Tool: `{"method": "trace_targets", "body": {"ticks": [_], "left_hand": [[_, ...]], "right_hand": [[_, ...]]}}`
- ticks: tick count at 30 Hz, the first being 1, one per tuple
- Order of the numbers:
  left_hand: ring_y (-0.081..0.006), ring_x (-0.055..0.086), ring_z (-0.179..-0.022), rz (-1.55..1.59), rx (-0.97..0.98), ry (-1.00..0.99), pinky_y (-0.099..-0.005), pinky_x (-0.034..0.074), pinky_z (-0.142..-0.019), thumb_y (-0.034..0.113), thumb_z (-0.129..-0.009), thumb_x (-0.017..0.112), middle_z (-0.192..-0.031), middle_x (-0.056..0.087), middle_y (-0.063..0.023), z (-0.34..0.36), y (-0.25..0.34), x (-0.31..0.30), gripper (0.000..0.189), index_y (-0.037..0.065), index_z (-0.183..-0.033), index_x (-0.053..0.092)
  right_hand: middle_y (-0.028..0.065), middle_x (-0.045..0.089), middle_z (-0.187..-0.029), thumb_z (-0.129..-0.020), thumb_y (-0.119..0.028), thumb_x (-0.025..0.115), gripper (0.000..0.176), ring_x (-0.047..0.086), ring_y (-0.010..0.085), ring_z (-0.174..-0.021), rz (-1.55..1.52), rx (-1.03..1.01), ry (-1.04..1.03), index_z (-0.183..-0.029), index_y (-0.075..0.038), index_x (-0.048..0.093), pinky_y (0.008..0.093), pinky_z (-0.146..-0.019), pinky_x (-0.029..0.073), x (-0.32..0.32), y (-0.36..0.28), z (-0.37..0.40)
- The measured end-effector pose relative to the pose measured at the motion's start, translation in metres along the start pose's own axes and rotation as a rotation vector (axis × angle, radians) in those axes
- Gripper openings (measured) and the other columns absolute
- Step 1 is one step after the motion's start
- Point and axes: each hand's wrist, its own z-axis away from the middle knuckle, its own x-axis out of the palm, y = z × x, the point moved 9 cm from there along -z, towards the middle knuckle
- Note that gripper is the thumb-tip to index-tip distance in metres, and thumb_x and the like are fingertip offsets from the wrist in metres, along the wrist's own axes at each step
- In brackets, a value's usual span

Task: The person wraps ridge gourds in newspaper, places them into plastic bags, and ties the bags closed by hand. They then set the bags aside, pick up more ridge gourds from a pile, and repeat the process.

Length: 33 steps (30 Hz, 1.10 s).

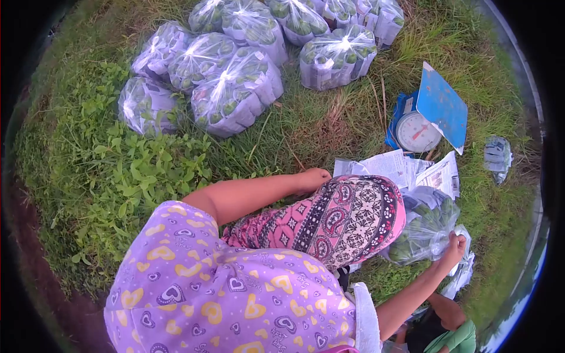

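Note:
Beside my raised knee in patterned pink and black cloth, my left hand (315, 178) is closed, its fingers curled and partly hidden. Whether anything is in it I cannot make out. My right hand (454, 247) reaches out past the knee, with its fingers pinched on the gathered plastic of a clear bag (426, 226). Green produce shows through that bag, along with some paper. Newspaper sheets (388, 167) lie on the grass between the knee and a blue dial scale (419, 130), whose flat blue plate is tilted.
Several filled plastic bags (238, 94) lined with newspaper stand on the grass ahead. A small plastic-wrapped bundle (498, 159) lies at the far right. Leafy plants (135, 176) grow at left. Another person in a green sleeve (462, 338) is at the lower right.

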Motion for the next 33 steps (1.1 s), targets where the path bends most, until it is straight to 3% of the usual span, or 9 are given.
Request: {"method": "trace_targets", "body": {"ticks": [6,10,12,13,16,20,24,28,33], "left_hand": [[-0.0167,0.060,-0.095,0.440,-0.214,-0.437,-0.0345,0.048,-0.084,0.043,-0.093,0.050,-0.108,0.063,-0.0135,-0.029,0.006,0.070,0.051,-0.003,-0.111,0.059],[-0.0259,0.053,-0.113,0.433,-0.037,-0.544,-0.0373,0.039,-0.098,0.065,-0.089,0.035,-0.126,0.052,-0.0219,-0.018,0.059,0.084,0.081,-0.002,-0.135,0.035],[-0.0321,0.049,-0.119,0.607,0.032,-0.525,-0.0422,0.034,-0.103,0.073,-0.085,0.031,-0.131,0.046,-0.0244,-0.029,0.082,0.082,0.093,0.000,-0.142,0.020],[-0.0407,0.047,-0.119,0.886,0.049,-0.481,-0.0509,0.030,-0.104,0.078,-0.080,0.032,-0.133,0.044,-0.0265,-0.006,0.108,0.068,0.100,0.003,-0.144,0.012],[-0.0438,0.047,-0.118,1.182,0.101,-0.386,-0.0555,0.029,-0.103,0.077,-0.079,0.036,-0.133,0.042,-0.0263,0.000,0.126,0.026,0.099,0.006,-0.144,0.013],[-0.0385,0.042,-0.123,1.320,0.111,-0.200,-0.0529,0.033,-0.102,0.075,-0.081,0.036,-0.136,0.040,-0.0214,0.048,0.073,-0.035,0.087,0.013,-0.141,0.028],[-0.0262,0.042,-0.124,1.332,0.164,0.106,-0.0481,0.036,-0.101,0.073,-0.082,0.035,-0.136,0.044,-0.0074,0.129,0.017,-0.090,0.077,0.018,-0.135,0.041],[-0.0289,0.044,-0.123,1.410,0.270,0.246,-0.0511,0.040,-0.097,0.061,-0.090,0.031,-0.137,0.044,-0.0089,0.167,-0.038,-0.132,0.064,0.017,-0.134,0.042],[-0.0348,0.029,-0.133,1.619,0.334,0.591,-0.0582,0.018,-0.108,0.056,-0.090,0.019,-0.145,0.033,-0.0109,0.160,-0.115,-0.162,0.066,0.016,-0.140,0.034]], "right_hand": [[-0.0019,0.051,-0.072,-0.083,-0.001,0.063,0.023,0.048,0.0080,-0.068,-0.205,-0.067,-0.107,-0.073,-0.012,0.046,0.0247,-0.064,0.042,0.087,-0.100,-0.051],[-0.0020,0.050,-0.071,-0.084,-0.001,0.063,0.023,0.049,0.0087,-0.067,-0.221,-0.189,-0.178,-0.072,-0.012,0.046,0.0253,-0.060,0.042,0.159,-0.149,-0.029],[-0.0054,0.046,-0.066,-0.082,-0.002,0.064,0.025,0.041,0.0041,-0.056,-0.202,-0.217,-0.240,-0.070,-0.014,0.045,0.0212,-0.048,0.032,0.201,-0.170,-0.006],[-0.0064,0.045,-0.064,-0.082,-0.002,0.064,0.026,0.038,0.0028,-0.053,-0.181,-0.217,-0.286,-0.070,-0.014,0.044,0.0203,-0.046,0.029,0.220,-0.176,0.003],[-0.0093,0.040,-0.061,-0.081,-0.003,0.063,0.027,0.028,-0.0010,-0.048,-0.154,-0.248,-0.405,-0.070,-0.015,0.042,0.0187,-0.043,0.019,0.273,-0.191,0.050],[-0.0080,0.038,-0.062,-0.080,-0.002,0.062,0.026,0.030,0.0010,-0.052,0.028,-0.212,-0.729,-0.070,-0.012,0.041,0.0199,-0.048,0.024,0.350,-0.183,0.129],[-0.0045,0.041,-0.061,-0.077,-0.003,0.062,0.021,0.035,0.0048,-0.056,0.193,-0.227,-1.000,-0.069,-0.008,0.043,0.0229,-0.051,0.030,0.402,-0.146,0.205],[0.0123,0.060,-0.070,-0.071,-0.013,0.064,0.014,0.059,0.0255,-0.066,0.463,-0.355,-1.124,-0.071,-0.005,0.053,0.0360,-0.063,0.045,0.466,-0.088,0.278],[0.0136,0.065,-0.080,-0.069,-0.018,0.066,0.021,0.063,0.0305,-0.077,0.675,-0.289,-1.366,-0.083,-0.006,0.057,0.0380,-0.070,0.048,0.498,-0.033,0.334]]}}
